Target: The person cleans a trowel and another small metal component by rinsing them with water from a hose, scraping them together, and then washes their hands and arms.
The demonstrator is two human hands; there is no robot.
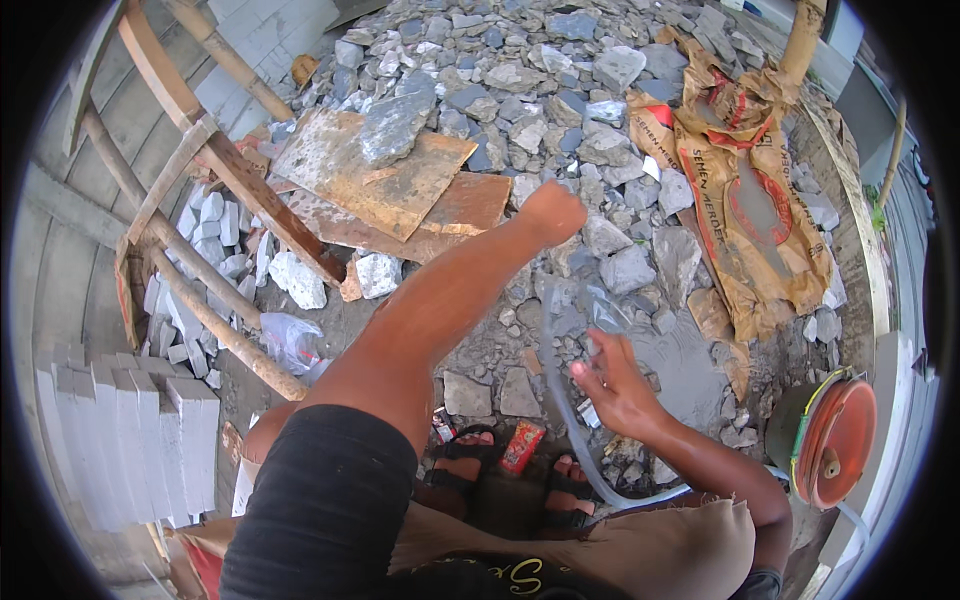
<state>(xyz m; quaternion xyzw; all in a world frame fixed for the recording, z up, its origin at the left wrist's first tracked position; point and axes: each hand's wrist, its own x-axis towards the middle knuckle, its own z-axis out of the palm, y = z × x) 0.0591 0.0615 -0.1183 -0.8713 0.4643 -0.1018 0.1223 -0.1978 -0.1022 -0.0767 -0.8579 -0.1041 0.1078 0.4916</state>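
My left hand (553, 213) is raised over the rubble, its fingers closed in a fist. A clear hose (556, 390) rises to just below this fist, which appears to grip it; the fingers hide the grip itself. From there the hose curves down past my feet and off to the right. My right hand (618, 388) is beside the hose with thumb and fingers apart, holding nothing. Something clear like plastic (604, 308) lies just beyond its fingertips. Wet grey mortar (685, 365) spreads over the ground to the right of that hand.
Broken stones (520, 80) cover the ground ahead. Flat boards (375, 165) lie left, by a wooden frame (185, 110). Torn cement sacks (750, 215) lie right, above an orange-faced reel or bucket (838, 443). Grey blocks (130, 435) stand left. A red packet (521, 446) lies between my feet.
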